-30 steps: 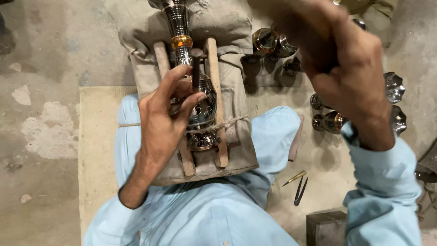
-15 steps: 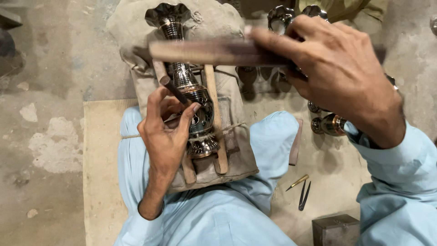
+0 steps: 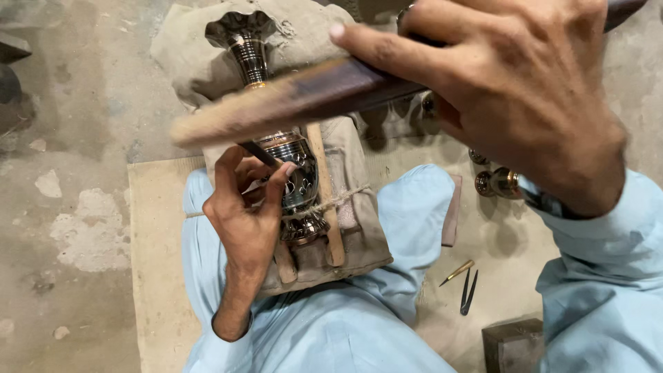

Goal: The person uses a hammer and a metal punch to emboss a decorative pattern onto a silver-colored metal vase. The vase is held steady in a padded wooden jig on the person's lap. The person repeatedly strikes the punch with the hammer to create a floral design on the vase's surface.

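While seen from head view: left hand [image 3: 245, 221] pinching thin dark chisel [image 3: 260, 153], fingers clamped on it, tip against metal vase [image 3: 293, 169]. Vase lying between wooden slats [image 3: 324, 200], tied by cord onto cloth pad [image 3: 352, 214] over lap. Right hand [image 3: 514, 90] raised, fingers closed round blurred wooden mallet [image 3: 297, 100]. Small brass tools [image 3: 463, 283] on floor.

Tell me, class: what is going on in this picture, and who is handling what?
A person seated on the floor works on a shiny metal vase lying on a padded cloth cushion, tied between two wooden sticks with string. The left hand holds a thin dark tool against the vase's body. The right hand holds a wooden bar above it, blurred by motion. More metal pieces and small tools lie nearby.
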